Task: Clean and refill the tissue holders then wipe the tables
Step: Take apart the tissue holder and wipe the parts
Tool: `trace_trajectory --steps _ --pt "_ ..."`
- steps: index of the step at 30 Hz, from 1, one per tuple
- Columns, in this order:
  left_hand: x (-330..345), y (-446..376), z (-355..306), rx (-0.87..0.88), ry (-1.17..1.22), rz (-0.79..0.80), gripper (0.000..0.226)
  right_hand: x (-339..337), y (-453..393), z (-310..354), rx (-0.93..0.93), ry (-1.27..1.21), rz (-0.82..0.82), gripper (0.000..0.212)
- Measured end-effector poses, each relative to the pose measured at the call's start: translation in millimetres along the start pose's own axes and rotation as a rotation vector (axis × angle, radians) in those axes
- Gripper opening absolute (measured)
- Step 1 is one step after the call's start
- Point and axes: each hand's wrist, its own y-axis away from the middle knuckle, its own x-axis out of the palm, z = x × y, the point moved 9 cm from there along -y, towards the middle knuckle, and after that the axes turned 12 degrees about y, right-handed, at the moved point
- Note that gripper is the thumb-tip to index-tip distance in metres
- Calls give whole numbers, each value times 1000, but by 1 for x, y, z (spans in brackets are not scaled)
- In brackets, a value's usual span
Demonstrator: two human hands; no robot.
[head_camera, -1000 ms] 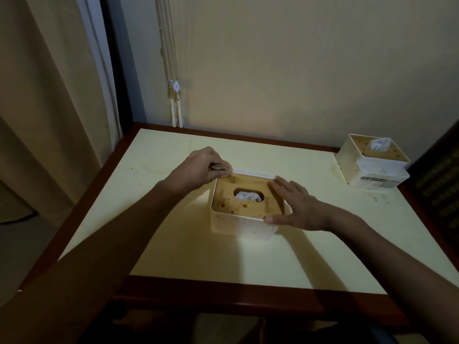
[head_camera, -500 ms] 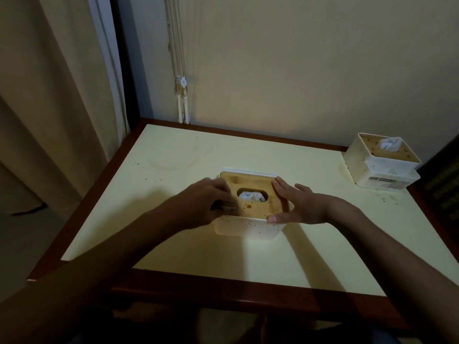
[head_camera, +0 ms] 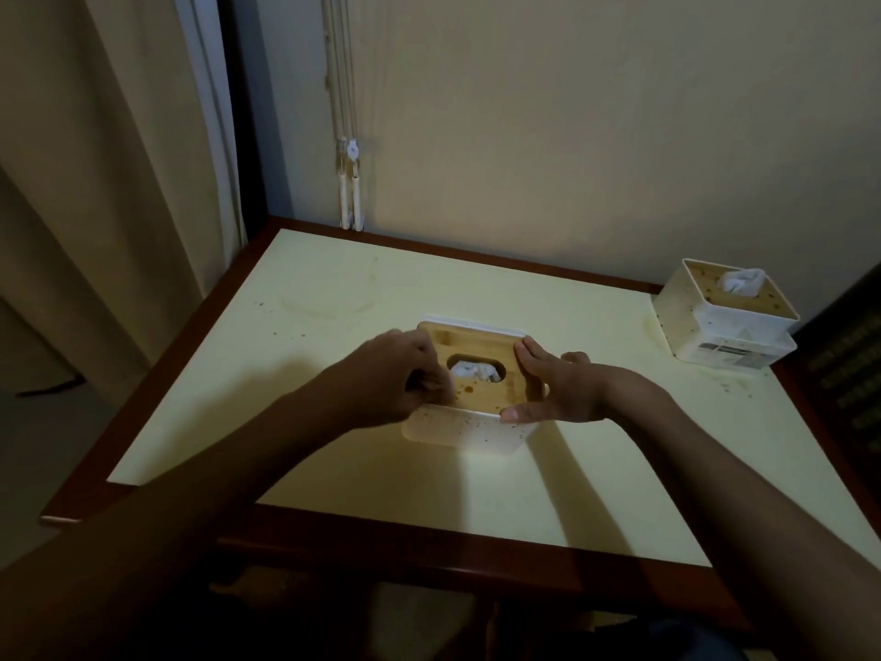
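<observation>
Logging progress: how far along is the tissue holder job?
Nothing looks finished. In hand: the left hand grips the near tissue holder at its wooden lid, while the right hand rests open on the lid's right edge. Left: that holder is stained, the second holder is untouched, and the table is spotted.

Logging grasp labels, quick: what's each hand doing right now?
Left hand: fingers curled at the left edge of the tissue holder; grip cannot be told.
Right hand: open, straight fingers pressing the holder's wooden lid.
</observation>
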Motion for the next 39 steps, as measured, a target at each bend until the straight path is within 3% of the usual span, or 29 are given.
trace_trajectory --steps 4,6,11,17,20,31,36,39 --pt "-2 0 -2 -28 33 78 20 2 -2 -1 -2 7 3 103" --pt "-9 -12 -1 -15 28 0 11 3 -3 -2 -3 15 7 104" --pt "-17 -42 30 -200 -10 -252 27 3 -6 -4 -3 54 16 104" --pt "-13 -11 4 -70 -11 -268 15 7 -8 -6 2 33 8 104" --pt "1 24 -9 -133 -68 -237 15 8 -4 -5 -1 -1 6 102" --pt "0 37 -3 -212 -65 -524 13 8 18 4 87 -63 14 102" --pt "-22 8 24 -240 -140 -548 14 7 55 33 101 -21 -141 78" --pt "-26 -18 45 -299 -81 -441 24 8 72 56 32 -10 -311 58"
